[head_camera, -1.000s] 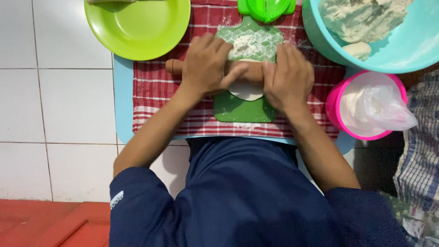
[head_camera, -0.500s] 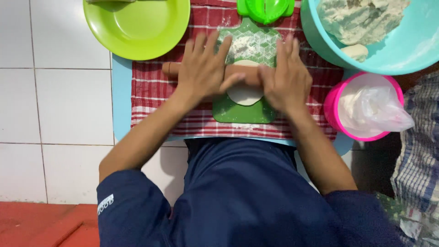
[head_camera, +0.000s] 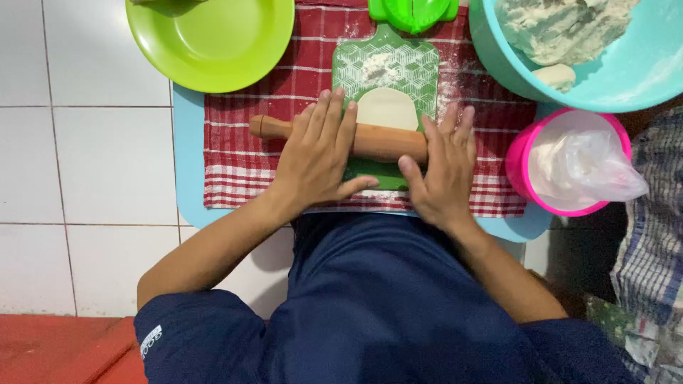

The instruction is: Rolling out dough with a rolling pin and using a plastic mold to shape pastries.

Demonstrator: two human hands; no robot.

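A wooden rolling pin (head_camera: 380, 141) lies across a green cutting board (head_camera: 398, 67) on a red checked cloth (head_camera: 235, 156). My left hand (head_camera: 316, 160) rests flat on the pin's left part, fingers spread. My right hand (head_camera: 442, 171) presses flat on its right end. A flattened round of white dough (head_camera: 386, 108) shows on the board just beyond the pin. A small heap of flour (head_camera: 377, 67) lies farther up the board.
A lime green plate (head_camera: 213, 43) sits at the top left. A turquoise bowl (head_camera: 626, 71) with dough stands at the top right. A pink bowl (head_camera: 519, 174) holds a plastic bag of flour. A green press (head_camera: 413, 11) lies above the board. A light blue mat (head_camera: 186, 163) lies under the cloth.
Both hands have rolled the pin back toward my body, from the far part of the board to its near part. The dough round is now uncovered beyond the pin.
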